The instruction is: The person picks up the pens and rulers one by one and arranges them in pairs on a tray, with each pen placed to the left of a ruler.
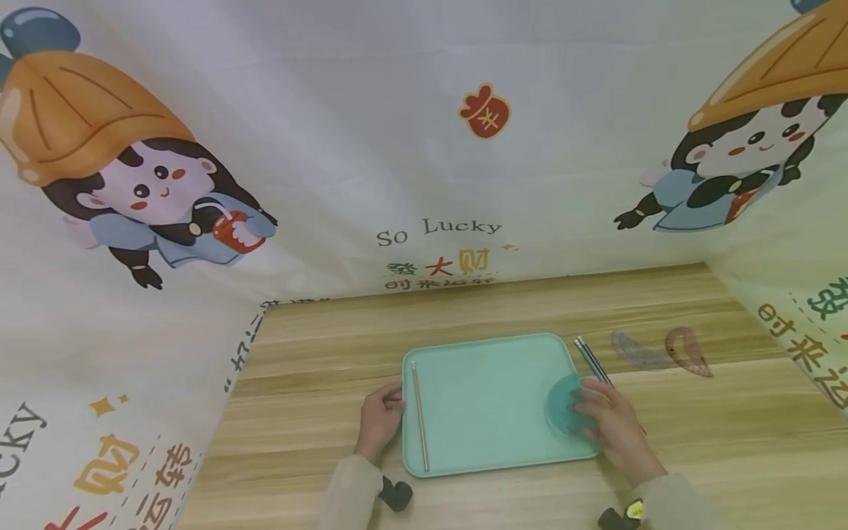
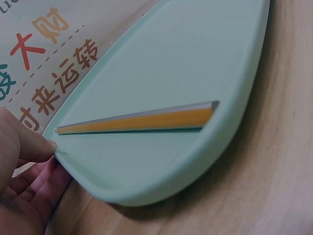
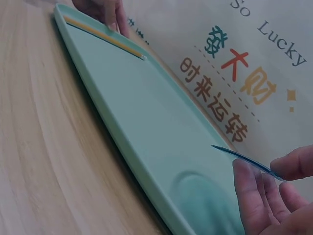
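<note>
A mint-green tray (image 1: 486, 412) lies on the table. My left hand (image 1: 382, 419) grips its left side, with the thumb (image 2: 41, 147) on the rim and fingers curled below. Inside the tray along that side rests a yellow pencil (image 1: 420, 416) with grey stripes. Over the tray's right end, my right hand (image 1: 616, 427) pinches a thin see-through teal plate (image 1: 563, 405) with a curved edge. The right wrist view shows the plate (image 3: 244, 159) nearly edge-on between thumb and fingers, raised above the tray. A rounded darker patch shows on the tray beneath it.
Several dark pencils (image 1: 592, 361) lie just right of the tray, partly hidden by my right hand. Farther right are a bluish clear protractor (image 1: 637, 352) and a reddish one (image 1: 687, 352). A printed white cloth (image 1: 344, 147) hangs behind and along both sides of the wooden table (image 1: 318, 353).
</note>
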The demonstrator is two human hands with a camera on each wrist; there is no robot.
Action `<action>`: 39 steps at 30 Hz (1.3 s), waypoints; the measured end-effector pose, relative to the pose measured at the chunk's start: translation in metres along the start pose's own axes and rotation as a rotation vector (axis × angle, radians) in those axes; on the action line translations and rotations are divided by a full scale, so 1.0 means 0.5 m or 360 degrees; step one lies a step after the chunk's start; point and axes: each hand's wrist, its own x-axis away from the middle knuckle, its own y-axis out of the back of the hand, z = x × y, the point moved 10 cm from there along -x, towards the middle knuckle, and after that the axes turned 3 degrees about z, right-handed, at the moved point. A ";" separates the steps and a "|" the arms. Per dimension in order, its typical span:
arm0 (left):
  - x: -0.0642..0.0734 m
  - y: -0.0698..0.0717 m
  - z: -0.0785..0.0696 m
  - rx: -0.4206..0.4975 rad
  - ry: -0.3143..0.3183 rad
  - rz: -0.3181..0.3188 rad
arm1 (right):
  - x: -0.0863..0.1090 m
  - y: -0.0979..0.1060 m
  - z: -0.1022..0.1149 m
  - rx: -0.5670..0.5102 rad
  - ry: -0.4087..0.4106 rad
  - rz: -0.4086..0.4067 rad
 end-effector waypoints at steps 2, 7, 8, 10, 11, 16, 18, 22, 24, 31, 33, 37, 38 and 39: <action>0.000 0.000 0.002 0.0006 0.0001 -0.0003 | -0.001 -0.010 -0.004 0.0033 -0.0003 0.0001; 0.001 0.001 0.006 0.0012 0.0009 0.0000 | -0.004 -0.027 -0.010 0.0049 0.0011 -0.0021; 0.002 0.002 0.005 0.0012 0.0009 0.0001 | -0.005 -0.030 -0.012 0.0047 0.0013 -0.0029; 0.002 0.002 0.003 0.0010 0.0000 0.0005 | -0.006 -0.035 -0.012 0.0037 0.0024 -0.0042; 0.002 0.002 0.002 0.0010 -0.0004 0.0007 | -0.007 -0.038 -0.013 0.0036 0.0025 -0.0041; 0.002 0.005 0.004 0.0016 0.0009 0.0000 | -0.006 -0.058 -0.015 0.0020 0.0012 -0.0024; 0.003 0.007 0.005 0.0020 0.0011 -0.0005 | -0.004 -0.067 -0.018 -0.0002 0.0007 -0.0009; 0.003 0.007 0.007 0.0023 0.0003 -0.0009 | -0.001 -0.083 -0.025 -0.0049 0.0014 0.0017; 0.004 0.006 0.009 0.0024 0.0005 -0.0007 | -0.003 -0.089 -0.028 -0.0077 0.0016 0.0021; 0.005 0.004 0.007 0.0031 0.0002 -0.0009 | -0.007 -0.103 -0.032 -0.0072 0.0028 0.0041; 0.004 0.004 0.005 0.0030 0.0001 -0.0010 | -0.006 -0.105 -0.032 -0.0059 0.0024 0.0035; 0.006 0.004 0.004 0.0032 0.0011 -0.0008 | -0.005 -0.112 -0.030 -0.0047 0.0016 0.0028; 0.006 0.004 0.004 0.0031 0.0011 -0.0006 | -0.005 -0.113 -0.030 -0.0047 0.0015 0.0029; 0.007 0.003 0.005 0.0039 0.0024 -0.0003 | -0.005 -0.115 -0.030 -0.0046 0.0013 0.0032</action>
